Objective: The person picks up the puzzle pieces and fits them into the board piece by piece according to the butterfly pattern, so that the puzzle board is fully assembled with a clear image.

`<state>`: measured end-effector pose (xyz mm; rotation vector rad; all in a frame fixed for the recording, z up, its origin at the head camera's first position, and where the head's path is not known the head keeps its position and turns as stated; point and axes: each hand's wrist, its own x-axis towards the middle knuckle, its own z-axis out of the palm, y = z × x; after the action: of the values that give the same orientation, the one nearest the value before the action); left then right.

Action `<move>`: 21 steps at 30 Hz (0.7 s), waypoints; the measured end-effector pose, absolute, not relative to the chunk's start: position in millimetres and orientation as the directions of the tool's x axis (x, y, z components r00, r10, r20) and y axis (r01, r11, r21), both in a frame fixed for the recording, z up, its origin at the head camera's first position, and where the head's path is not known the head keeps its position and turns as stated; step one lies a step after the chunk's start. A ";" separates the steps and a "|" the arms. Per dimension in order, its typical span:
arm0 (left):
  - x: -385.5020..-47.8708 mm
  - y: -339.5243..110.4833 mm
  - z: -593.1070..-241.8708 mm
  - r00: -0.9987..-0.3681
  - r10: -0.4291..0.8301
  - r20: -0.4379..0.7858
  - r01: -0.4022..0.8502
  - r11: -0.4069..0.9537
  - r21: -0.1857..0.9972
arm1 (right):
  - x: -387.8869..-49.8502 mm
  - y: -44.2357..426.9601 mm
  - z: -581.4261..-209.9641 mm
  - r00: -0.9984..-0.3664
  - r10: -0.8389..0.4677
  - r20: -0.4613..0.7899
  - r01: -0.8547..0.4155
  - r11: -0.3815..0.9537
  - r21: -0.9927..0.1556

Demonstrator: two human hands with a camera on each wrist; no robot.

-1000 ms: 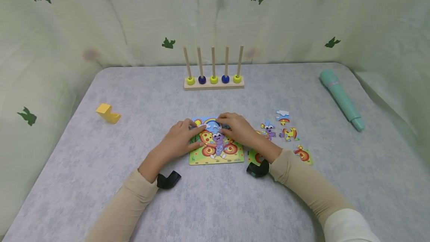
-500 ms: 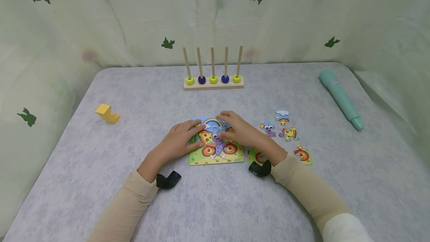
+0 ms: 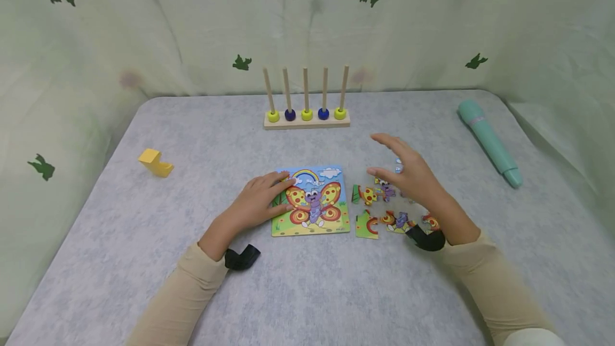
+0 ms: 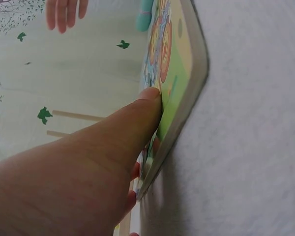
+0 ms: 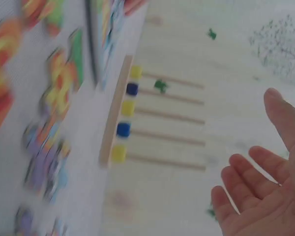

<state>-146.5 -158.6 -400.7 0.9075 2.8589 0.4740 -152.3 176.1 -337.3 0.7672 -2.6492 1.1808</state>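
Note:
A square butterfly puzzle board (image 3: 314, 202) lies flat on the table, its picture showing a rainbow, clouds and a purple butterfly. Across its left side rests my left hand (image 3: 259, 196), fingers extended; in the left wrist view the thumb (image 4: 132, 118) lies on the board's face near its edge. My right hand (image 3: 413, 172) is raised above the loose puzzle pieces (image 3: 368, 195) to the right of the board, with thumb and fingers spread and nothing between them. Some of those pieces are hidden beneath the right hand and wrist.
Behind the board stands a wooden peg rack (image 3: 307, 122) with yellow and blue beads. A teal microphone-shaped toy (image 3: 490, 143) lies at the right, and a yellow block (image 3: 155, 162) sits at the left. A pale curtain (image 3: 192, 25) hangs behind the table.
My right hand has lifted off the puzzle board and moved right, over the loose pieces, uncovering the board's upper right. The left hand has stayed in place.

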 end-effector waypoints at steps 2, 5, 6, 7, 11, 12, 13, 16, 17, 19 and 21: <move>-146.1 -158.6 -400.0 -0.818 0.575 -0.008 0.541 0.775 0.328 | -152.8 190.4 -341.6 -0.876 -0.344 0.337 -0.480 0.566 -0.670; -145.6 -158.2 -398.3 -0.819 0.574 -0.009 0.540 0.774 0.331 | -155.4 210.2 -351.8 -0.906 -0.274 0.323 -0.424 0.569 -0.705; -145.4 -158.0 -397.8 -0.818 0.574 -0.009 0.539 0.774 0.333 | -156.5 216.3 -355.7 -0.915 -0.255 0.314 -0.404 0.571 -0.714; -145.2 -157.7 -397.4 -0.818 0.575 -0.009 0.540 0.773 0.334 | -157.4 221.9 -359.5 -0.924 -0.237 0.302 -0.383 0.575 -0.722; -144.8 -157.3 -397.1 -0.818 0.574 -0.015 0.538 0.776 0.330 | -162.4 239.4 -373.9 -0.949 -0.190 0.251 -0.315 0.580 -0.751; -144.8 -157.3 -397.2 -0.819 0.574 -0.016 0.538 0.776 0.330 | -163.7 242.2 -376.6 -0.953 -0.185 0.242 -0.304 0.581 -0.755; -144.8 -157.4 -397.2 -0.819 0.573 -0.017 0.536 0.776 0.331 | -165.0 244.4 -379.1 -0.956 -0.178 0.233 -0.293 0.581 -0.759; -144.9 -157.5 -397.7 -0.820 0.572 -0.021 0.534 0.777 0.334 | -167.5 249.2 -385.7 -0.963 -0.169 0.211 -0.270 0.584 -0.766; -145.0 -157.6 -398.0 -0.820 0.572 -0.021 0.533 0.777 0.335 | -167.6 250.1 -386.8 -0.966 -0.168 0.197 -0.258 0.583 -0.770; -145.2 -157.7 -398.6 -0.820 0.572 -0.022 0.532 0.777 0.336 | -168.1 251.8 -390.0 -0.971 -0.165 0.171 -0.236 0.579 -0.781; -145.4 -157.8 -399.3 -0.820 0.572 -0.021 0.533 0.776 0.337 | -169.0 254.0 -393.9 -0.977 -0.166 0.137 -0.209 0.576 -0.790</move>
<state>-145.4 -157.8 -399.3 0.8882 2.8441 0.4845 -169.0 254.0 -393.9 0.3263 -2.7460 1.3861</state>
